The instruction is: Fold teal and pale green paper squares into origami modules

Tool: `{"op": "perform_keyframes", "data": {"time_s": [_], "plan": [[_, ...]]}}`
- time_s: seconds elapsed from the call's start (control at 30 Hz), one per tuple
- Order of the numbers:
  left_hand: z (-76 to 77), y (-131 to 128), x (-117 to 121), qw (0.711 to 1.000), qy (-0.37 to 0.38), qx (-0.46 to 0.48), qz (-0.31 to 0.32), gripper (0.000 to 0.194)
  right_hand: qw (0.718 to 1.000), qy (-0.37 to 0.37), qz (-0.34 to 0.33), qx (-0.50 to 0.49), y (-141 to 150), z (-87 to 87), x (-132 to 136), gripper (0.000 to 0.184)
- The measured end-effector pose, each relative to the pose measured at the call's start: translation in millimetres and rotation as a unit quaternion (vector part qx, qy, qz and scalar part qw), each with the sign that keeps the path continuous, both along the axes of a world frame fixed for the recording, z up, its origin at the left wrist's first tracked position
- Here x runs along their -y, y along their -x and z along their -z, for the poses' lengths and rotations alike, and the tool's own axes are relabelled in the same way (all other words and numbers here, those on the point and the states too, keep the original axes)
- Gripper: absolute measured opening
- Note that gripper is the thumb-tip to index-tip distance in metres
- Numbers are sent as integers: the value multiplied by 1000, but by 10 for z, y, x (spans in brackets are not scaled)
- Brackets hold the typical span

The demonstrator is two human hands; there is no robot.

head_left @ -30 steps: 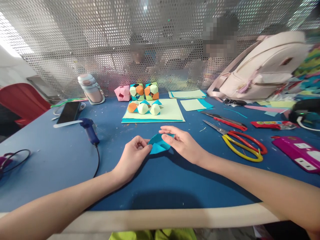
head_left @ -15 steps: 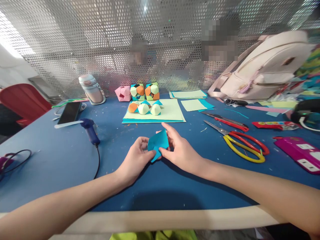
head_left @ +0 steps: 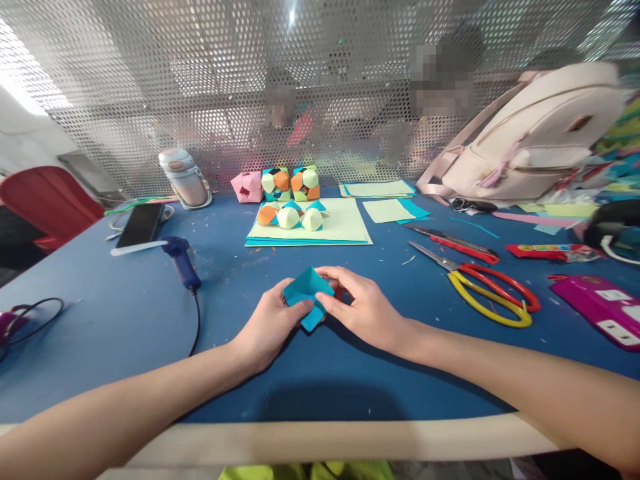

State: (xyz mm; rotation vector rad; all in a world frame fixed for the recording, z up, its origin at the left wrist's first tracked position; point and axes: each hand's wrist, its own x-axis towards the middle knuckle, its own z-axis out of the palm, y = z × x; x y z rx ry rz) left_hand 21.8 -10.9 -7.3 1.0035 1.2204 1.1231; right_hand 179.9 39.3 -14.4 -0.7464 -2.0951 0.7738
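A blue square of paper (head_left: 309, 283), creased and bent inward at its middle, is held just over the front part of the table. My left hand (head_left: 274, 317) grips its left side, thumb on the upper face and fingers underneath. My right hand (head_left: 363, 303) pinches the right side, its thumb pressing near the centre crease. Both thumb tips nearly meet there; most fingertips are hidden behind the paper. Beyond the hands, folded paper pieces (head_left: 289, 217) in orange, pale yellow and blue rest on a stack of paper sheets (head_left: 345, 227).
To the right lie scissors (head_left: 470, 287), a utility knife (head_left: 455, 245) and a magenta power strip (head_left: 597, 303). A glue gun (head_left: 181, 261) with its cord is at the left, near a phone (head_left: 140, 225) and a bottle (head_left: 184, 179). Finished paper balls (head_left: 276, 183) and a backpack (head_left: 530, 140) stand behind.
The blue paper has turned between my hands and now lies more open, one corner pointing away. My right index finger, raised before, has come down along the paper's far edge.
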Motion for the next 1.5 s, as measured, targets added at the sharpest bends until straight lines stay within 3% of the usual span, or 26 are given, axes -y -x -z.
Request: {"op": "perform_keyframes", "data": {"time_s": [0.37, 0.7, 1.0, 1.23, 1.5], "plan": [[33, 10, 24, 999, 20, -43, 12, 19, 988, -152, -22, -27, -2, 22, -28, 5], [20, 21, 22, 999, 15, -30, 24, 21, 957, -286, -54, 7, -37, 12, -39, 13], [-27, 8, 27, 999, 17, 16, 28, 17, 957, -286, -57, 4, -34, 34, -38, 18], [-93, -1, 33, 989, 32, 141, 23, 15, 957, -283, -58, -12, -32, 56, -50, 20], [-56, -2, 19, 993, 15, 111, 26, 19, 966, -250, -61, -5, -26, 68, -48, 24]]}}
